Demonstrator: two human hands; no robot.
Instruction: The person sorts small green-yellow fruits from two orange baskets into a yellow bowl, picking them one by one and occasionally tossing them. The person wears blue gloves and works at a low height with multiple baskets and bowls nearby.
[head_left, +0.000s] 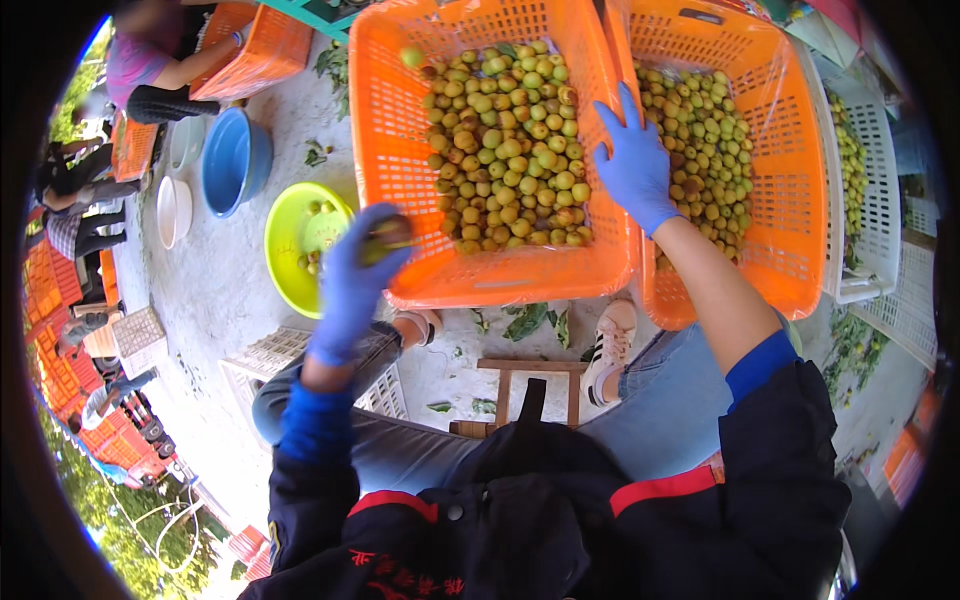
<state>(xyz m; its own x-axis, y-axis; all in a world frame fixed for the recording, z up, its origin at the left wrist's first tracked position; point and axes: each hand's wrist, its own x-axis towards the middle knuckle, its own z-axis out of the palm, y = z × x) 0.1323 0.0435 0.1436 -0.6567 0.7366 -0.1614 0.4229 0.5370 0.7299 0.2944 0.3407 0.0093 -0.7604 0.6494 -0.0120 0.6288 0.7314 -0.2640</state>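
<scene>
Round green-and-brown fruits, which look like jujubes (508, 140), are heaped in an orange plastic basket (390, 130) in front of me. My left hand (352, 280), in a blue glove, is at that basket's near left corner, its fingers curled round one or more brownish jujubes (388, 236); motion blurs them. Over the rim between this basket and a second orange basket (790, 190) is my gloved right hand (638, 165), fingers spread and holding nothing. More jujubes (695, 140) lie in the second basket. A single blurred green jujube (412, 56) shows near the first basket's far left corner.
A yellow-green basin (285, 240) with a few fruits stands left, near a blue tub (235, 165) and a white basin (173, 212). A white crate (880, 200) of fruit stands right. Leaves (530, 320) lie between my feet. Other people (150, 50) are at the far left.
</scene>
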